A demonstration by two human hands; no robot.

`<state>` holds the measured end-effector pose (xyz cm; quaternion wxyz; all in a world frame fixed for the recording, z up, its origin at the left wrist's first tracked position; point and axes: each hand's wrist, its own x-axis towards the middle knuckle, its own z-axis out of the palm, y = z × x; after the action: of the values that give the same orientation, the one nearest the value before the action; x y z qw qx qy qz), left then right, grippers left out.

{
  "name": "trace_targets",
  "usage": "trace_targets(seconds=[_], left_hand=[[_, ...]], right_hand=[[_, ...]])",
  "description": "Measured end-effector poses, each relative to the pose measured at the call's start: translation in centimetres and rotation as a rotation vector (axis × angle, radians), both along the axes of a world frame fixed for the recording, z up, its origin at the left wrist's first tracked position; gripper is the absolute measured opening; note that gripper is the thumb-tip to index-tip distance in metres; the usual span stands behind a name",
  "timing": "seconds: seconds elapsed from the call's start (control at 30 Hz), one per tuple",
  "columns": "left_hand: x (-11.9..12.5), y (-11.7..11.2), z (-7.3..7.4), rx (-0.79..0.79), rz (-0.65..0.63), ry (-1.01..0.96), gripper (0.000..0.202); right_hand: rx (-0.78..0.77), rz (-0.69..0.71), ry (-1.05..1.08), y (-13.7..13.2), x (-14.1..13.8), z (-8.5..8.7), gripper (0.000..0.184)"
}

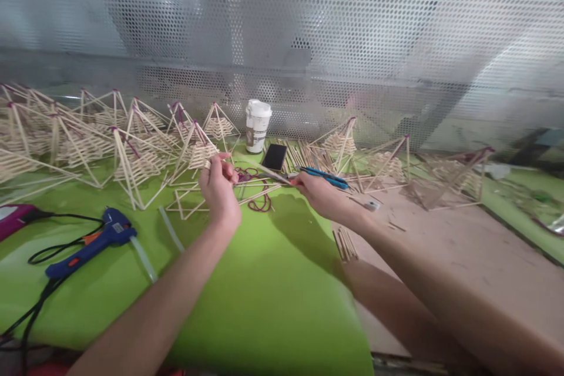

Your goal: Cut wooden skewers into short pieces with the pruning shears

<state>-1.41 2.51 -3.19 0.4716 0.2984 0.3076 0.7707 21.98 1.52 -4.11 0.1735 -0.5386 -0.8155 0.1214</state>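
Note:
My left hand [219,191] is closed in a pinch, with a thin pale wooden stick [249,162] running from its fingertips towards the right. The fingers of my right hand [319,192] are closed at the middle of blue-handled scissors [328,177], whose grey blades point left towards my other hand. Blur hides exactly how the fingers grip them. Below the blades, a purple string [261,205] lies in loops on the green sheet. A flat frame of sticks [187,202] rests just beside and partly behind my left hand.
Several stick pyramids [132,158] crowd the left, with others [346,144] at the right. A lidded paper cup [257,126], a black phone [274,157] and loose sticks stand or lie behind my hands. A blue glue gun [94,241] and its cord lie left. Perforated metal [282,29] closes the back.

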Motion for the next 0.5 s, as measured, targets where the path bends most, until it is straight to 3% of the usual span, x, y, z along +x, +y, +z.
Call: trace_targets(seconds=[0.07,0.23,0.33,0.4,0.5], left_hand=[[1.2,-0.6,-0.7,-0.011,-0.056,0.037,0.028],[4.7,-2.1,-2.3,-0.063,-0.579,0.076,0.027],[5.5,-2.5,-2.5,-0.019,-0.705,0.038,0.026],[5.3,-2.5,-2.4,-0.027,-0.755,0.007,0.025],[4.5,-2.6,-1.8,-0.138,-0.859,0.028,0.026]], right_hand=[[-0.022,-0.063,0.115,-0.7,0.2,0.0,0.022],[-0.196,-0.021,0.615,-3.3,-2.1,-2.1,0.027],[-0.298,-0.029,0.793,-4.2,-3.2,-3.0,0.023],[-0.25,-0.077,0.727,-4.3,-3.1,-2.5,0.021],[0.002,-0.224,0.63,-4.1,-1.7,-0.6,0.024]])
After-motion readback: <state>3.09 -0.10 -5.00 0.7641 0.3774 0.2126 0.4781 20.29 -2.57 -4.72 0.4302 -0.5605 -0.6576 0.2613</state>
